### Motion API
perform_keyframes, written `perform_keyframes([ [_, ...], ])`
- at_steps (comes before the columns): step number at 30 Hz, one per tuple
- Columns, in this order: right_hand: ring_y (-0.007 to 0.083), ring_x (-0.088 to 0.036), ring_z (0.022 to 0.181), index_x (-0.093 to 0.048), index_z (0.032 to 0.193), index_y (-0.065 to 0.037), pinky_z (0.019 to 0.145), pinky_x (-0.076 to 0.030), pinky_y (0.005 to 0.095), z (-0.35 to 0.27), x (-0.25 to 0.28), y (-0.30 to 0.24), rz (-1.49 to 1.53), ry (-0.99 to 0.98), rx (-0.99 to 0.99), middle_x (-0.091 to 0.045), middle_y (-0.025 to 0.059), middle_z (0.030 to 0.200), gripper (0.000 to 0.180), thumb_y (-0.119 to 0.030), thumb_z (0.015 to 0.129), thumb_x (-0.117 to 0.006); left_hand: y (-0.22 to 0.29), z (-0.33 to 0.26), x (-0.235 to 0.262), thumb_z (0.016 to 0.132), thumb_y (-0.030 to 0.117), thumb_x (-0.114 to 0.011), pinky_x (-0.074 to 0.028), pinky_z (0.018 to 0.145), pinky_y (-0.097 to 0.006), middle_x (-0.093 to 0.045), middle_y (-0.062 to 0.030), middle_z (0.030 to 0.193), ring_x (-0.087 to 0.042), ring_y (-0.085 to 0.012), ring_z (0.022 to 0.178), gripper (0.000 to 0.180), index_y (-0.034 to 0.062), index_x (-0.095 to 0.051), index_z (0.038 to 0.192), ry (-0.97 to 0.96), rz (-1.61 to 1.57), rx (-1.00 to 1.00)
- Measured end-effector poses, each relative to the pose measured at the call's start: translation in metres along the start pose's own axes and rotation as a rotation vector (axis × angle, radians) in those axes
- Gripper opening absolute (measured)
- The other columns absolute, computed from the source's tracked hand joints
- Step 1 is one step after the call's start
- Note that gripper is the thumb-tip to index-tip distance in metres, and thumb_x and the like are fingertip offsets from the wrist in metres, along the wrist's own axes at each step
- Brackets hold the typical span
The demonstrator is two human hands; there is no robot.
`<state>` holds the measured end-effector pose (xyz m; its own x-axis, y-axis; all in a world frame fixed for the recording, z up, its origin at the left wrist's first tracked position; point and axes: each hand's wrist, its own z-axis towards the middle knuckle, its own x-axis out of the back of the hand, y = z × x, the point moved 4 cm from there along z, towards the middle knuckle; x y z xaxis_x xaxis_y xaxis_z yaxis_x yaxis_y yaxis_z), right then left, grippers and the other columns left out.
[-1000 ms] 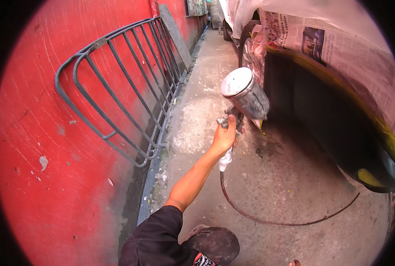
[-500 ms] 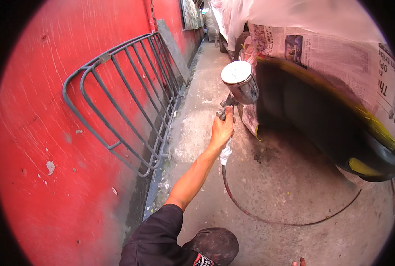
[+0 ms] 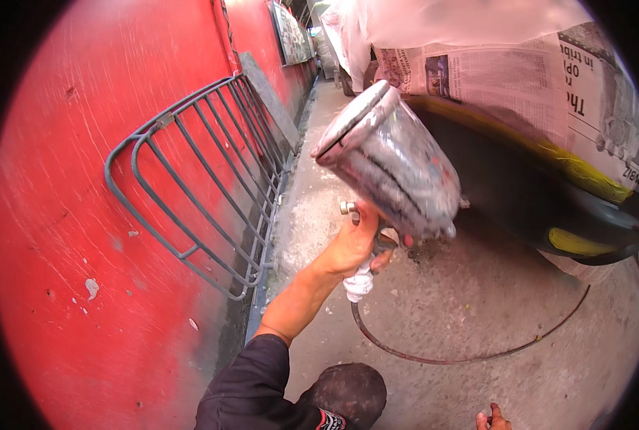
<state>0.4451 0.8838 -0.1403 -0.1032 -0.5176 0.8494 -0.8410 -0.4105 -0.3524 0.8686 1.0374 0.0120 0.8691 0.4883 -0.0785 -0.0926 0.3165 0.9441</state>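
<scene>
Fingers [image 3: 377, 259] of the left hand [image 3: 351, 247] are wrapped tight around the grip of a spray gun [image 3: 387, 183], held up close to the head with its paint-flecked metal cup [image 3: 394, 172] tilted, lid toward the upper left. A small knob [image 3: 347, 208] sticks out at the rear of the gun just above the thumb. From the bottom of the grip, past a white-wrapped fitting [image 3: 359, 285], a dark air hose [image 3: 463, 355] loops across the concrete floor [image 3: 477, 287] toward the right. Only the fingertips of the right hand [image 3: 493, 419] show at the bottom edge, and I cannot tell whether they are closed or spread. Beside the gun on the right stands a dark car body [image 3: 534, 193], its upper part masked with newspaper [image 3: 513, 79] and yellow tape [image 3: 577, 168]. On the left, a grey metal grille [image 3: 204, 193] leans against a red wall [image 3: 68, 215].
</scene>
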Motion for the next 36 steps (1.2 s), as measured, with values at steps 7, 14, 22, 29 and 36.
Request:
perform_keyframes([
  [7,0.0417,-0.065,0.097,-0.053,0.137,-0.004,0.086,-0.051,0.0457,-0.011,0.002,0.000,0.043,0.006,0.003,-0.069,0.0230,0.103,0.055,-0.042,0.097,-0.054,-0.041,-0.021,-0.004,0.089,0.072,-0.044,-0.038,0.043,-0.027,-0.063,-0.0104,0.084,-0.047,-0.0127,0.046,0.077,0.0020,-0.054,0.120,0.075,-0.092,-0.099],
  [14,0.0434,-0.064,0.097,-0.053,0.137,-0.004,0.087,-0.049,0.0482,-0.014,-0.006,0.012,0.028,0.006,0.041,-0.068,0.0245,0.104,0.057,-0.044,0.096,-0.054,-0.099,-0.004,0.020,0.093,0.069,-0.041,-0.037,0.037,-0.023,-0.064,-0.0120,0.093,-0.048,-0.0098,0.046,0.071,0.0021,-0.055,0.113,0.688,0.172,-0.144],
  [22,0.0439,-0.064,0.099,-0.056,0.132,-0.001,0.087,-0.049,0.0482,-0.023,0.001,-0.002,0.085,0.036,0.054,-0.067,0.0277,0.103,0.057,-0.044,0.095,-0.055,-0.188,-0.036,0.009,0.097,0.052,-0.052,-0.047,0.051,-0.033,-0.066,-0.0073,0.084,-0.059,-0.0161,0.058,0.052,0.0019,-0.062,0.106,0.384,0.374,-0.073],
  [29,0.0433,-0.064,0.099,-0.059,0.130,0.000,0.087,-0.049,0.0472,-0.030,0.007,-0.005,0.085,0.043,0.030,-0.067,0.0282,0.102,0.054,-0.041,0.095,-0.057,-0.138,-0.053,-0.092,0.086,0.020,-0.074,-0.053,0.080,-0.036,-0.069,-0.0103,0.105,-0.066,-0.0208,0.094,0.039,-0.0011,-0.062,0.117,-0.330,0.348,-0.401],
  [36,0.0445,-0.062,0.104,-0.055,0.134,-0.003,0.091,-0.048,0.0469,-0.044,0.010,0.000,0.140,0.090,0.121,-0.066,0.0289,0.108,0.054,-0.040,0.095,-0.057,-0.143,-0.064,-0.037,0.102,0.033,-0.052,-0.042,0.043,-0.026,-0.062,-0.0039,0.072,-0.054,-0.0093,0.049,0.035,0.0004,-0.063,0.094,0.431,0.271,-0.071],
])
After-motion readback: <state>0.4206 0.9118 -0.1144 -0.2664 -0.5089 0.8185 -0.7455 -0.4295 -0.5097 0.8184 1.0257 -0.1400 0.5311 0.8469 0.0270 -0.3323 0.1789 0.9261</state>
